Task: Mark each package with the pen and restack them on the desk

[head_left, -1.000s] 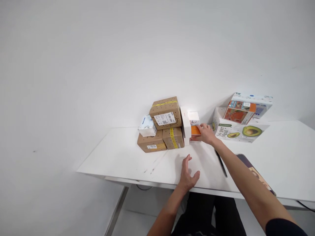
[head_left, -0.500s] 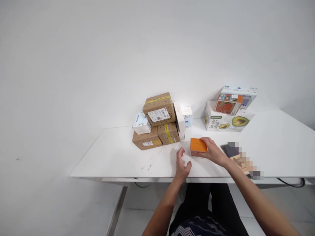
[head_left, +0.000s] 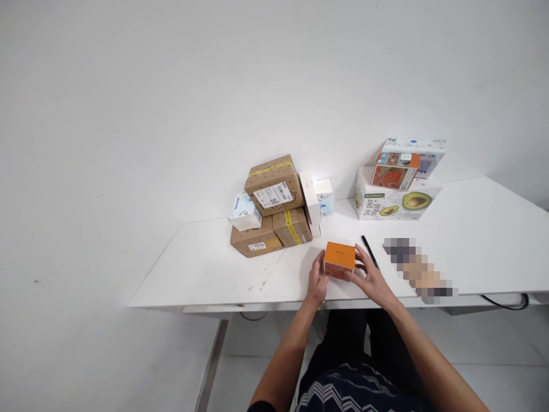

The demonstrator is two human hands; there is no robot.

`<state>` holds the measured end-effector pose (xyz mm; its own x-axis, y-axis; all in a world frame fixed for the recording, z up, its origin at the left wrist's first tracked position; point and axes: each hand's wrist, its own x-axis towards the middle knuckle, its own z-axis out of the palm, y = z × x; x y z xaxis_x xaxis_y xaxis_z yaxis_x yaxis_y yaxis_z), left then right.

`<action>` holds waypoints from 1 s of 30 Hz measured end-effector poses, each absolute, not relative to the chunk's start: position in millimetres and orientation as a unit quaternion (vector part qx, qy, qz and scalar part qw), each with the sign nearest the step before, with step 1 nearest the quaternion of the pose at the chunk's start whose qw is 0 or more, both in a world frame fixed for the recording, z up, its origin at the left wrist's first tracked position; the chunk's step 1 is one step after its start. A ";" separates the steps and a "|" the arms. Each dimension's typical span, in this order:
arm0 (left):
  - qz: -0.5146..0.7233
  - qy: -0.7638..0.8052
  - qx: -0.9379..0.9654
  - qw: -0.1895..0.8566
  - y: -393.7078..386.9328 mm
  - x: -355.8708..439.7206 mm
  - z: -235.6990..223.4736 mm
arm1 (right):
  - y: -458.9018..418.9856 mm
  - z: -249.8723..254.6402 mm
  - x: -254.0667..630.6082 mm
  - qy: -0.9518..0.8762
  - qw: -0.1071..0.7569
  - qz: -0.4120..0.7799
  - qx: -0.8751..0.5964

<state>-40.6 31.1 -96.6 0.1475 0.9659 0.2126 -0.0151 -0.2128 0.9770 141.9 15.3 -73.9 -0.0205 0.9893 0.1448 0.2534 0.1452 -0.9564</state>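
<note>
A small box [head_left: 339,254] with an orange top and a printed front is between my two hands, close to the front of the white table [head_left: 180,280]. My left hand [head_left: 317,282] grips its left side, thumb at the front lower corner. On the opposite side my right hand [head_left: 371,281] has its fingers along the right face and its thumb at the front. Whether the box rests on the table or is slightly raised, I cannot tell. Just right of my right hand lies a black pen [head_left: 369,252].
Brown cardboard boxes [head_left: 274,186] are stacked at the back left, with a small white box [head_left: 246,212] and a tall white box [head_left: 309,197] against them. An avocado-printed box [head_left: 394,203] at the back right carries an orange-red box [head_left: 394,171]. A blurred flat object [head_left: 418,269] lies right.
The orange-topped box has come slightly nearer and left. My left hand, apart from it before, now grips its left side. The pen, hidden by my right hand earlier, shows now.
</note>
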 end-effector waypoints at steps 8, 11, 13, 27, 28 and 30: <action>0.535 0.403 0.579 0.464 29.8 -38.5 -83.8 | 26.6 -57.2 137.5 -0.519 0.418 0.402 -0.628; 0.532 0.405 0.592 0.450 29.1 -37.5 -81.4 | 30.2 -57.9 136.9 -0.540 0.413 0.356 -0.641; 0.526 0.417 0.600 0.435 28.9 -37.3 -81.4 | 30.5 -60.8 137.7 -0.549 0.411 0.340 -0.643; 0.510 0.421 0.641 0.390 30.7 -38.4 -88.6 | 1.3 -64.6 137.5 -0.476 0.454 0.462 -0.595; 0.509 0.419 0.643 0.390 30.9 -38.4 -88.6 | 1.1 -64.7 136.6 -0.480 0.458 0.465 -0.586; 0.514 0.416 0.640 0.392 31.4 -38.8 -88.6 | 1.8 -65.1 134.0 -0.484 0.466 0.471 -0.572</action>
<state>-38.8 31.4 -88.6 0.1263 0.9349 0.3316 0.1288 -0.3469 0.9290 134.0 1.8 -65.1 0.0885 0.9923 -0.0867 0.1146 -0.0966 -0.9887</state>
